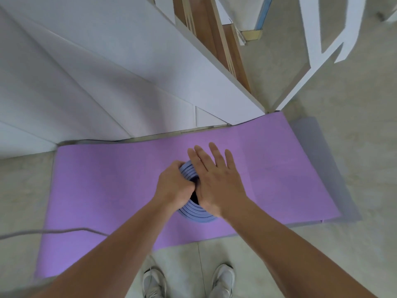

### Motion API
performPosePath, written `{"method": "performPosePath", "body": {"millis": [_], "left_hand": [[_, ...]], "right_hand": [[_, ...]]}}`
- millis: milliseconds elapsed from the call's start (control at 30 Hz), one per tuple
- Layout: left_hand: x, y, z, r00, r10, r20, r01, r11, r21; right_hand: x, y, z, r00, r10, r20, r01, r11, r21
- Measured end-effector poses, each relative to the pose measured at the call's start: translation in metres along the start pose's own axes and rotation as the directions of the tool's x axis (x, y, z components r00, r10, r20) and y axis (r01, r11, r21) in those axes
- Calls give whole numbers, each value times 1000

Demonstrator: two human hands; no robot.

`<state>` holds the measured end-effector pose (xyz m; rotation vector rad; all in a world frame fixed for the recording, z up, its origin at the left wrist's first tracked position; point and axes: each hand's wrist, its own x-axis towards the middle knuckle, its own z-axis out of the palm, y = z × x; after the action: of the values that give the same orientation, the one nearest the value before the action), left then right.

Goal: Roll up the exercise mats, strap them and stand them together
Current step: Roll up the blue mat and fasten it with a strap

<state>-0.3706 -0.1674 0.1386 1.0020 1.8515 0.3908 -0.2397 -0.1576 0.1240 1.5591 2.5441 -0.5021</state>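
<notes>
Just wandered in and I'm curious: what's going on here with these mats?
A person stands over a purple mat lying flat on the floor. Their left hand grips the end of a rolled blue mat, seen end-on, while the right hand rests open against it. The purple mat is not yet rolled.

The only view comes from a wide-angle camera worn on the person's head, facing forward and steeply down. The shoes [155, 282] at the bottom centre of the frame lie almost straight beneath the lens. Both forearms enter from the bottom corners, large and close. The left hand [175, 183] and right hand [217, 179] meet at the frame's centre on a rolled mat [198, 215]. The purple mat [103, 186] spans the middle band, and white panels [96, 72] fill the upper left.
</notes>
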Motion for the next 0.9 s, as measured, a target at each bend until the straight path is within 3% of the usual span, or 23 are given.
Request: {"method": "performPosePath", "body": {"millis": [167,267,467,567,633,733,800,900], "left_hand": [[-3,9,8,985,-23,171,38,996,-84],[1,15,20,981,4,194,10,998,-69],[-15,29,53,974,81,214,-65,994,-84],[-33,38,92,948,138,288,-141,990,-10],[-48,45,128,926,184,331,-224,971,86],[-75,48,194,904,218,367,-314,922,226],[-95,43,241,892,231,388,-371,864,340],[-126,25,311,866,217,451,-447,741,501]], "right_hand": [[-15,19,2,995,89,41,-90,996,10],[-24,23,4,990,141,-26,-141,990,16],[-58,38,0,957,291,-7,-289,953,89],[-98,58,8,903,430,24,-423,876,230],[-130,75,22,824,565,39,-512,714,477],[-191,105,57,631,770,93,-463,278,842],[-240,121,83,456,875,162,-396,37,917],[-320,141,138,205,921,331,-352,-246,903]]}}
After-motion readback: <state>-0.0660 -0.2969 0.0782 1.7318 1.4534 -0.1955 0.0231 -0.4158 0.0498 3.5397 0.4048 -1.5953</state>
